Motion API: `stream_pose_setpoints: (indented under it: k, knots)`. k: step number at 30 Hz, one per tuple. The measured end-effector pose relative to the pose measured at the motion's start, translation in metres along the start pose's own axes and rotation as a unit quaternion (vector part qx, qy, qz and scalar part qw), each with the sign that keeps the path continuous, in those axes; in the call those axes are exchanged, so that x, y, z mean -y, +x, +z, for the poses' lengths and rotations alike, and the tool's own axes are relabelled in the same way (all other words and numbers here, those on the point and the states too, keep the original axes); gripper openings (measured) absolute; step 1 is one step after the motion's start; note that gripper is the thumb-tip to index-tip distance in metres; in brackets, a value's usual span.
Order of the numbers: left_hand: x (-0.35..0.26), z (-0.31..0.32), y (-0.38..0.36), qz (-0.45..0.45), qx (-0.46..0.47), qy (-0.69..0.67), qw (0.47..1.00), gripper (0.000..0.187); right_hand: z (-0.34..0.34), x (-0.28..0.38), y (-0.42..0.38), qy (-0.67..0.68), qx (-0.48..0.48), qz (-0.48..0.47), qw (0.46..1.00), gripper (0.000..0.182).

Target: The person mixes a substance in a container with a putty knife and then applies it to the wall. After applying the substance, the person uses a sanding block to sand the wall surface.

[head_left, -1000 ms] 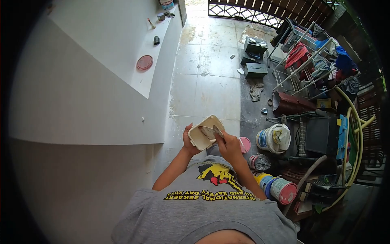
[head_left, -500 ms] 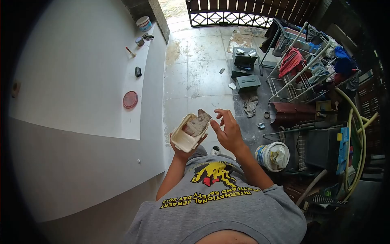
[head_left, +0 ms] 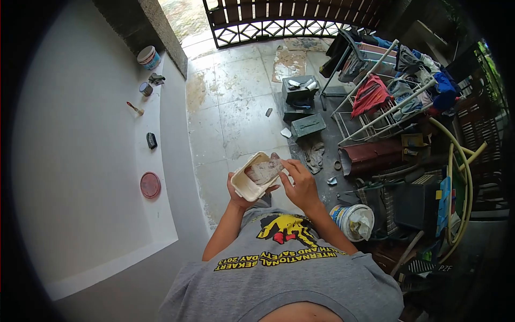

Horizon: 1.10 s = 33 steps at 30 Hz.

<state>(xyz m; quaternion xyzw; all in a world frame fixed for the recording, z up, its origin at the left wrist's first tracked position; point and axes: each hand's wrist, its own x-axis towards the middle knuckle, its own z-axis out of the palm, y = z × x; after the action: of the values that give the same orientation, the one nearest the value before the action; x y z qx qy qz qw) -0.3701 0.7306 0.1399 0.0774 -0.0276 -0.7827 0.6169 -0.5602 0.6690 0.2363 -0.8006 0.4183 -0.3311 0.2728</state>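
Note:
My left hand (head_left: 236, 194) is wrapped round a small cream plastic tub (head_left: 248, 189) in front of my chest, its thumb side along the left wall. The tub is tilted and its inside is smeared whitish. Across its far right part lies a flat scraper (head_left: 262, 173) coated with pale, dried-looking filler, one end jutting past the rim. My right hand (head_left: 303, 187) is at that jutting end, with the fingertips closed on its right edge and the thumb lower, beside the tub. The fingers partly cover the scraper's edge.
Along the white ledge on the left are a red lid (head_left: 151, 185), a black block (head_left: 151, 140), a paintbrush (head_left: 135, 108), a small can (head_left: 145, 89) and a paint bucket (head_left: 148, 57). At right stand a white bucket (head_left: 354, 221), green metal boxes (head_left: 308, 125) and a laundry rack (head_left: 370, 121).
My right hand has moved in from beside the tub and its fingers have closed on the scraper's end. The view has turned, so the ledge appears further left.

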Motion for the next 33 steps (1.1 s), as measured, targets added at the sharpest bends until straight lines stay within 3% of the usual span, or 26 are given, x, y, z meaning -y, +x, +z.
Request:
stream_pose_setpoints:
  k: [6,8,10,11,14,17,20,21,24,26,28,29,31,32,33]
  knots:
    - [-0.089,0.019,0.097,-0.096,0.056,-0.073,0.991,0.094,0.004,-0.003,0.102,-0.022,0.003,0.04,0.999,0.041]
    - [-0.105,0.018,0.119,-0.1,0.031,-0.056,0.993,0.095,0.012,-0.016,0.126,-0.029,-0.002,0.03,0.999,0.04]
    - [-0.117,0.008,0.137,-0.096,0.01,-0.031,0.995,0.096,0.018,-0.023,0.144,-0.008,0.016,0.09,0.996,0.039]
    - [-0.121,0.004,0.144,-0.091,0.019,-0.093,0.991,0.09,0.02,-0.027,0.154,0.003,0.023,0.119,0.993,0.038]
    - [-0.133,-0.008,0.168,-0.054,-0.04,-0.121,0.99,0.084,0.035,-0.054,0.18,0.111,-0.009,0.164,0.98,0.035]
    - [-0.146,-0.035,0.197,-0.045,-0.094,-0.086,0.991,0.076,0.043,-0.089,0.203,0.036,0.035,0.118,0.992,0.033]
    - [-0.162,-0.04,0.232,-0.011,-0.154,-0.068,0.986,0.073,0.056,-0.133,0.246,0.204,0.008,0.15,0.967,0.032]
    - [-0.166,-0.044,0.236,0.007,-0.166,-0.065,0.984,0.073,0.069,-0.161,0.251,0.272,0.01,0.168,0.948,0.029]
    - [-0.178,-0.036,0.273,0.044,-0.174,-0.036,0.983,0.077,0.099,-0.253,0.287,0.395,0.024,0.344,0.851,0.027]
    - [-0.181,-0.027,0.296,0.062,-0.196,-0.018,0.978,0.086,0.13,-0.34,0.304,0.333,0.061,0.391,0.856,0.025]
    - [-0.185,-0.027,0.311,0.071,-0.237,-0.02,0.969,0.083,0.158,-0.418,0.314,0.246,0.094,0.405,0.876,0.023]
    - [-0.186,-0.027,0.32,0.076,-0.243,-0.026,0.967,0.082,0.178,-0.467,0.315,0.273,0.084,0.405,0.868,0.019]
    - [-0.187,-0.034,0.339,0.09,-0.253,-0.033,0.963,0.079,0.216,-0.572,0.318,0.199,0.128,0.468,0.852,0.022]
    - [-0.184,-0.037,0.345,0.1,-0.261,-0.036,0.96,0.077,0.205,-0.593,0.342,0.176,0.161,0.524,0.818,0.024]
    - [-0.181,-0.027,0.353,0.103,-0.302,-0.067,0.945,0.075,0.226,-0.654,0.331,0.078,0.157,0.491,0.853,0.024]
